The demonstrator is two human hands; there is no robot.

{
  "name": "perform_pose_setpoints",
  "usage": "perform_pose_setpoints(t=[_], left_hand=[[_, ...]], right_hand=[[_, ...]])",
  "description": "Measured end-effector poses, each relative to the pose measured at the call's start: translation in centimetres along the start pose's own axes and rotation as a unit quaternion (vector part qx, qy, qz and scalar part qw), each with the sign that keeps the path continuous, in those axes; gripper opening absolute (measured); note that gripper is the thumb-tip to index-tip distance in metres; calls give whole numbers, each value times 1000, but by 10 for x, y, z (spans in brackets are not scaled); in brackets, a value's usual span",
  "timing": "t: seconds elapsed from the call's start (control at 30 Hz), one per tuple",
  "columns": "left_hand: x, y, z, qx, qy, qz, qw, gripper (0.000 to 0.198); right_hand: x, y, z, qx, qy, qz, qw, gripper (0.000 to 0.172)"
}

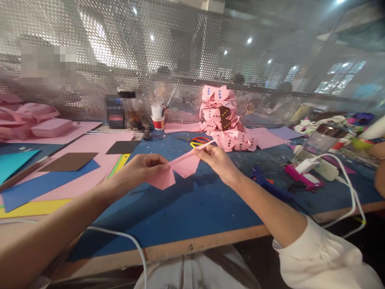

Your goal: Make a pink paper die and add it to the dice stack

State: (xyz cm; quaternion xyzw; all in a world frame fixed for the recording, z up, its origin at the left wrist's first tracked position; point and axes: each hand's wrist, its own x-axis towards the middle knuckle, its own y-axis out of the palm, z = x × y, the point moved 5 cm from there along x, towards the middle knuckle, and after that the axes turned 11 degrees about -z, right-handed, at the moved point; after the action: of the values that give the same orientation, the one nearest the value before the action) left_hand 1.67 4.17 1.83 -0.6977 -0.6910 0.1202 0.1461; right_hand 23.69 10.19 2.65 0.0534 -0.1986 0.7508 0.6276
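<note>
Both my hands hold one folded pink paper piece (182,167) above the blue table top (192,208). My left hand (141,170) pinches its lower left part, fingers closed on the paper. My right hand (215,158) pinches the upper right end, where a narrow folded strip sticks out towards the scissors (200,141). The paper hangs in the air, clear of the table.
A tall pile of pink dotted paper pieces (224,120) stands behind my hands. Coloured sheets (60,176) lie at left, pink boxes (45,120) far left. A blue glue gun (264,180), white power strip (319,166) and cables sit at right. A perforated metal screen (180,60) backs the table.
</note>
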Motion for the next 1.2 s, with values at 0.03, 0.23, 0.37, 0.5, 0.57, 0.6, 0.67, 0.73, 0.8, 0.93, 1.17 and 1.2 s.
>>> perform_pose_setpoints(t=[0.03,0.23,0.37,0.5,0.57,0.6,0.67,0.73,0.8,0.93,1.17,1.2], left_hand=[[-1,1,0,-7,-7,6,1000,35],[-8,7,-5,-12,-12,33,999,29],[-11,9,-12,6,17,34,999,23],[-14,15,-14,-2,14,56,998,21],[-15,19,-14,-3,18,71,997,21],[-16,21,-13,-5,21,77,997,22],[-17,24,-13,-16,27,81,996,24],[-18,27,-12,-25,28,76,996,26],[-18,28,-11,-29,26,71,997,27],[-19,29,-12,-34,28,79,996,28],[-21,32,-10,-43,25,86,995,26],[-20,32,-8,-48,22,81,995,24]], right_hand=[[-1,2,0,0,-1,-3,1000,39],[-4,4,-1,36,-13,-4,999,36],[-7,6,2,50,-13,17,999,35],[-10,7,6,50,-23,23,998,37],[-12,8,6,44,-28,27,998,37],[-12,9,6,41,-30,30,998,38],[-13,11,5,38,-28,40,998,40],[-14,12,5,45,-19,51,997,40],[-14,13,4,59,-5,54,997,40],[-12,13,-1,80,33,45,995,41],[-13,16,0,130,65,73,987,46],[-13,16,1,116,57,81,988,49]])
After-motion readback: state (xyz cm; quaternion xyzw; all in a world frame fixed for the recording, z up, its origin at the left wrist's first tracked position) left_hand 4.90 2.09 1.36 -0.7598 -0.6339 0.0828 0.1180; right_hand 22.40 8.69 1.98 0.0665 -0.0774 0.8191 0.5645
